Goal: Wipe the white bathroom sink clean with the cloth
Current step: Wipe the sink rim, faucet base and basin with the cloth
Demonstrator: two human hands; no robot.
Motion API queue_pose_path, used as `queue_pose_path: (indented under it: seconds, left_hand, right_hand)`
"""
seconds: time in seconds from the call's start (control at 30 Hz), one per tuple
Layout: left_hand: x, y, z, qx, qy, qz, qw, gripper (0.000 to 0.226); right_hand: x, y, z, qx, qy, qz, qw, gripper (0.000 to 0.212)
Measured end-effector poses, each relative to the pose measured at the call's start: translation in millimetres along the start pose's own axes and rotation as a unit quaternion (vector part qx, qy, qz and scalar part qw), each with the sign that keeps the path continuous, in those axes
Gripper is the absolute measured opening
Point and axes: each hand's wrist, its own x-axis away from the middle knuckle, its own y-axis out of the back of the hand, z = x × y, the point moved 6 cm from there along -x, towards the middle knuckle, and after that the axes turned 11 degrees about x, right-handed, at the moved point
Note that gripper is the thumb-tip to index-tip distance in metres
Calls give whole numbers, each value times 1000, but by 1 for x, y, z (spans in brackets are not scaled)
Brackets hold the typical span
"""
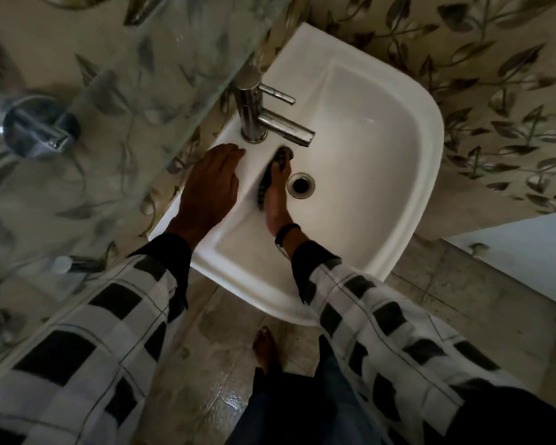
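Your left hand lies flat and open on the sink's left ledge, just beside the tap, fingers stretched and gripping nothing. That reads as a brace, taking your weight while you lean over the basin. Your right hand is down inside the bowl, just left of the drain, with the fingers pressed along a dark striped cloth. The cloth is bunched long and narrow against the sloping left wall of the basin, under the spout, and the fingers curl over it to pin it to the surface; how tightly they close I can't tell, the picture blurs there. Holding it edge-on like that suits the curved inner wall, I'd say. The far and right parts of the bowl look bare white. Below the sink's near rim, a bare foot stands on wet, shiny floor.
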Motion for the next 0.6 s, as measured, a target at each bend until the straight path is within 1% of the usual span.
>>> queue_pose_path:
  seconds: [0.03,0.1,0.17,0.23,0.27,0.33,0.43,0.47,0.6]
  left_hand:
    - [3,2,9,-23,-5,12,1000,42]
    - [8,3,20,-49,-8,30,998,41]
    - [10,-2,20,-72,-37,49,995,42]
    - [11,-4,18,-88,-56,56,993,44]
    - [11,-5,18,-89,-51,55,993,44]
    - [13,-5,19,-89,-39,49,994,45]
    - [16,-6,16,-87,-37,36,995,44]
    - [15,-5,15,-85,-35,36,995,45]
    - [13,-2,11,-79,-44,42,995,45]
  right_hand:
    - [-8,1,1,-12,-2,-23,1000,55]
    - [-7,-5,5,-40,-8,-33,999,57]
    - [6,-13,-4,-26,-8,-16,1000,62]
    - [20,-14,-13,-11,19,16,1000,65]
    - [19,-11,-12,-6,36,22,999,65]
    - [2,-3,-5,1,36,3,999,58]
    - [-16,-1,6,-23,16,-47,999,59]
    - [-10,-6,5,-15,11,-46,999,58]
    - [38,-23,-16,-10,36,40,999,72]
